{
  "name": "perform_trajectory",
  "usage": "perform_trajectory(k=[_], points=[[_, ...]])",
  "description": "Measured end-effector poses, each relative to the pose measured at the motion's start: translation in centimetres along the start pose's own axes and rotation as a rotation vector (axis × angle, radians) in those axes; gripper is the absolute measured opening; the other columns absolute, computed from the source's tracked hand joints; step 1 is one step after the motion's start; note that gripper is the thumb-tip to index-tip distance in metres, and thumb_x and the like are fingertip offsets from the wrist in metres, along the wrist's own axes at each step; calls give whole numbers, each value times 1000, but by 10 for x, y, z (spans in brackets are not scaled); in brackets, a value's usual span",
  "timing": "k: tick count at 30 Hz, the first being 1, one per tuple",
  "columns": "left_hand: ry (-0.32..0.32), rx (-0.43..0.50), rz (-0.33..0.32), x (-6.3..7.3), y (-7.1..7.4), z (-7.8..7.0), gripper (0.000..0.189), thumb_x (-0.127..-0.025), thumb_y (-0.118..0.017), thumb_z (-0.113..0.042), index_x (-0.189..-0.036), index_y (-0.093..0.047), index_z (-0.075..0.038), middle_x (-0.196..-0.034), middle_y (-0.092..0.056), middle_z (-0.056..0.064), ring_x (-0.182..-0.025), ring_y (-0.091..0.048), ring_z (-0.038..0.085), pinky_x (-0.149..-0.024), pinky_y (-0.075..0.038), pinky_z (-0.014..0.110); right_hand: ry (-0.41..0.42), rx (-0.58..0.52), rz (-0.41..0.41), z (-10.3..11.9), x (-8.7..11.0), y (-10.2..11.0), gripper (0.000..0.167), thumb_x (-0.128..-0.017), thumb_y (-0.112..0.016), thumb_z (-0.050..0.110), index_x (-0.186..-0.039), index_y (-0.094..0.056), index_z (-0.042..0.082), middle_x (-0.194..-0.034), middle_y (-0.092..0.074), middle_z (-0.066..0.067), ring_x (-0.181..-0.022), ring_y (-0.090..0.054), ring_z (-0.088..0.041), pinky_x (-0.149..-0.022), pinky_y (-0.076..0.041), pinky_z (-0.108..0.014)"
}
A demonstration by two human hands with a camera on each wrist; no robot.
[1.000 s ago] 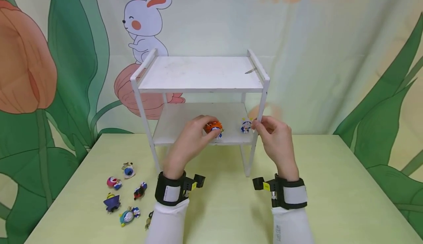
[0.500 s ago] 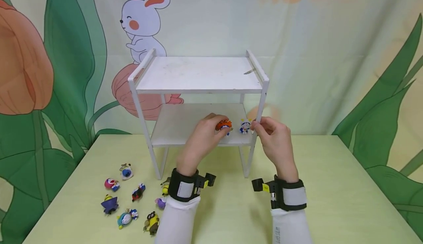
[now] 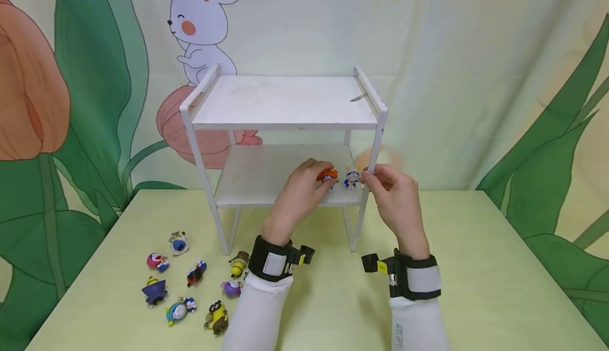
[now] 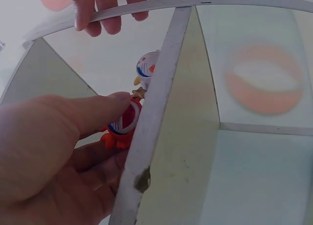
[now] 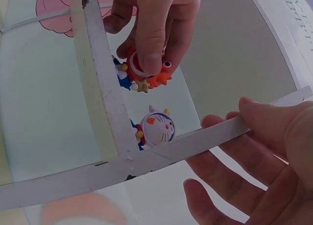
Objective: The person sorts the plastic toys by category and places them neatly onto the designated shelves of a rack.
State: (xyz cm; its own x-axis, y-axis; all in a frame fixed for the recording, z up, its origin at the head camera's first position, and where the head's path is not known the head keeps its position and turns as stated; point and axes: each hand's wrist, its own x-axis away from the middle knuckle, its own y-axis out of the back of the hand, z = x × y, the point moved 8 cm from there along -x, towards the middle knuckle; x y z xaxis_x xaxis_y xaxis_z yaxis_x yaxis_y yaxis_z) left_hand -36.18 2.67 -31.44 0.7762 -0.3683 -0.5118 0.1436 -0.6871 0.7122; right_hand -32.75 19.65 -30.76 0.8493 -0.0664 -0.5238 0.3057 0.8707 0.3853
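My left hand pinches a small figurine with an orange-red crab-like hood between thumb and fingers, at the front right of the lower board of a white two-tier shelf. In the right wrist view this figurine shows a red mouth and a gold star, close to the board. Beside it, to the right, stands a white-and-blue cat figurine with yellow tips on its hood. My right hand grips the shelf's front right post, thumb on one side and fingers on the other.
Several figurines lie at the table's left, among them a yellow minion, a purple-caped one and a pink-hooded one. The shelf's top board overhangs the lower one. A printed curtain hangs behind.
My left hand has moved right along the lower board with the crab-hooded figurine, close to the cat figurine. My right hand stays on the post. More figurines show left of my forearm.
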Motion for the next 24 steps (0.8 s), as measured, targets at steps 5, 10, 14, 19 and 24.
perform_trajectory(k=[5, 10, 14, 19, 24], points=[[-11, -3, -5, -2, -2, 1, 30, -95, -66, -15, -121, -65, 0, -110, -62, 12, -98, -59, 22, -86, -50, 34, 13, -5, -3, 1, -1, 0, 22, -95, -66, 19, -105, -72, 1, -93, -73, -8, -87, -67, -23, -79, -51, -45], [-10, -10, -14, -2, -5, 3, 32, -96, -65, -15, -124, -64, 0, -113, -62, 13, -102, -59, 24, -87, -50, 35, 9, -4, -3, 1, 0, 1, 21, -95, -66, 18, -106, -72, 1, -93, -73, -9, -88, -67, -23, -80, -51, -45], [-3, -5, -13, -3, -6, 4, 35, -96, -64, -15, -127, -61, 1, -115, -62, 14, -102, -59, 24, -87, -50, 34, 10, -1, -4, 1, 0, 0, 21, -95, -66, 18, -106, -72, 2, -93, -73, -9, -89, -67, -23, -81, -50, -46], [19, 2, -26, -4, -7, 5, 37, -96, -64, -14, -129, -60, 1, -114, -62, 15, -100, -59, 25, -86, -50, 36, 21, -27, 1, 1, -1, 0, 20, -95, -67, 19, -104, -73, 3, -92, -73, -8, -87, -67, -22, -81, -51, -45], [25, 1, -26, -5, -9, 4, 37, -96, -63, -14, -130, -59, 1, -116, -61, 16, -100, -59, 25, -88, -50, 36, 10, -26, 0, 0, -1, 1, 20, -95, -67, 20, -105, -73, 4, -91, -73, -7, -87, -67, -21, -80, -51, -44]])
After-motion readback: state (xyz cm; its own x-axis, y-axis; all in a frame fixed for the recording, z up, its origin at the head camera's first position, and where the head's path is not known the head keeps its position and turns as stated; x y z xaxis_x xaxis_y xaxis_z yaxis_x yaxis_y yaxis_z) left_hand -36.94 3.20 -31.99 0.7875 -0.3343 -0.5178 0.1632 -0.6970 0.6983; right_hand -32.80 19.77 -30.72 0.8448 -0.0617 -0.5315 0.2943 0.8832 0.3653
